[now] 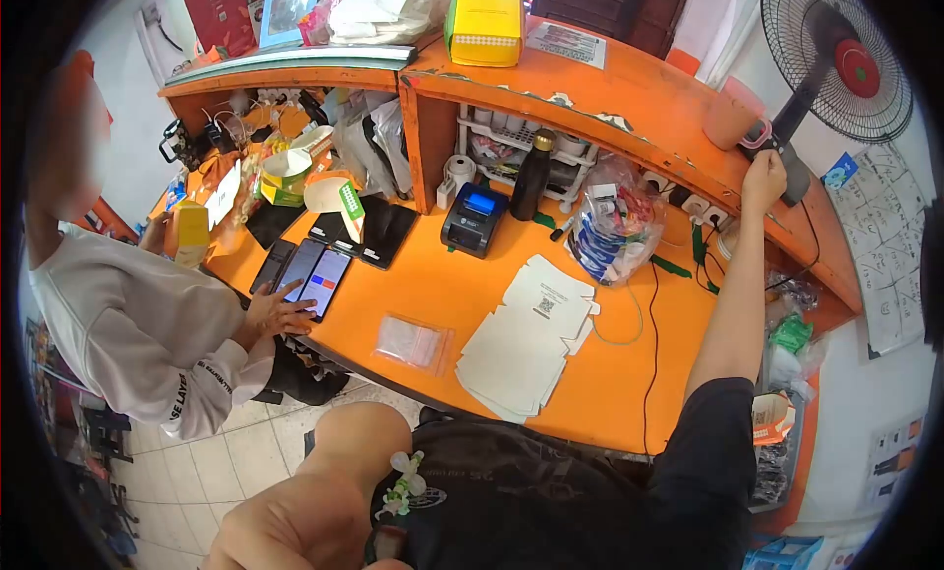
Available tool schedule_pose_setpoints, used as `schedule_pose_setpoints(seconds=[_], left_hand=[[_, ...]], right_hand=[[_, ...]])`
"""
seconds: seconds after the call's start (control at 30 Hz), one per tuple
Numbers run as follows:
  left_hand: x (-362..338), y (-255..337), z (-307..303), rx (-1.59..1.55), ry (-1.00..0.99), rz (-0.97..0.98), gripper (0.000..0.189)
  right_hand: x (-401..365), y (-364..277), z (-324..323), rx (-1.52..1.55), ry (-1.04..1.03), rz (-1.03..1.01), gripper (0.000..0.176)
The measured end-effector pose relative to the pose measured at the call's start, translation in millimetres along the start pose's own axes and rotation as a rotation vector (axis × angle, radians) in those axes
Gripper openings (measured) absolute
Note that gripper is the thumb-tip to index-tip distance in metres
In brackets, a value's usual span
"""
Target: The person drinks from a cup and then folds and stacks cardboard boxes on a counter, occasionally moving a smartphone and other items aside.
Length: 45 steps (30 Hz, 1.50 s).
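Note:
My right hand (765,181) is closed at the end of my outstretched arm, on the counter's raised ledge. It is against the dark base (796,184) of a standing fan, just below the handle of a pink mug (733,118). What its fingers grip, if anything, is hidden. My left arm (295,501) bends in at the lower left. Only a sliver of skin, perhaps my left hand (389,565), shows at the bottom edge below a small brown object (390,542). A white-and-green flower-like piece (403,481) lies against my black shirt.
At left, a person in a white sweatshirt (147,314) touches a lit phone (324,283). The orange desk (610,373) holds flat white cardboard sheets (526,339), a clear plastic packet (413,342), a small printer (476,219), a black bottle (532,175) and a filled plastic bag (615,221). Cables hang at right.

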<state>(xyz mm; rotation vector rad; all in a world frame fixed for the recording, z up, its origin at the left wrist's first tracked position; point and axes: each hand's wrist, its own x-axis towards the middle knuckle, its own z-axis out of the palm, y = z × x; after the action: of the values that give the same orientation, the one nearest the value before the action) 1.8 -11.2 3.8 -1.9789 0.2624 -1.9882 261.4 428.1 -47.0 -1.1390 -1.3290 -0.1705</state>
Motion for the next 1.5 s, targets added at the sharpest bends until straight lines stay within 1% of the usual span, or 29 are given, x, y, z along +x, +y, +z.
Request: schedule_pose_setpoints(seconds=[0.1,0.33,0.4,0.53,0.6,0.67,0.87,0.9,1.13,1.2,1.3,1.5], left_hand=[[1,-4,3,0.034,0.039,0.045,0.030],[0,-5,3,0.008,0.050,0.043,0.029],[0,-9,3,-0.060,0.042,0.083,0.029],[0,-8,6,-0.011,0.075,0.079,0.029],[-1,-5,6,0.014,0.083,0.039,0.028],[0,-8,3,-0.007,0.067,0.050,0.028],[-2,-10,3,-0.027,0.047,0.072,0.030],[-2,-10,3,-0.037,0.048,0.093,0.030],[-1,-10,3,-0.026,0.042,0.078,0.029],[-1,-13,5,-0.018,0.074,0.124,0.029],[-1,-10,4,-0.012,0.067,0.109,0.029],[0,-7,5,0.038,0.075,0.086,0.029]], right_hand=[[2,5,2,0.045,-0.015,-0.003,0.024],[-1,-1,-1,0.004,-0.004,0.014,0.023],[0,0,-1,0.005,-0.007,0.002,0.022],[0,1,-1,-0.006,-0.019,-0.018,0.022],[1,3,-1,-0.004,-0.016,-0.025,0.022],[2,7,1,0.019,0.008,-0.057,0.022],[2,6,1,0.024,0.020,-0.070,0.022],[2,6,1,0.025,0.020,-0.070,0.022],[1,5,1,0.064,0.026,-0.063,0.022],[1,4,0,0.066,0.022,-0.053,0.023],[2,6,1,0.050,0.032,-0.081,0.024],[0,2,-1,0.066,0.024,-0.036,0.024]])
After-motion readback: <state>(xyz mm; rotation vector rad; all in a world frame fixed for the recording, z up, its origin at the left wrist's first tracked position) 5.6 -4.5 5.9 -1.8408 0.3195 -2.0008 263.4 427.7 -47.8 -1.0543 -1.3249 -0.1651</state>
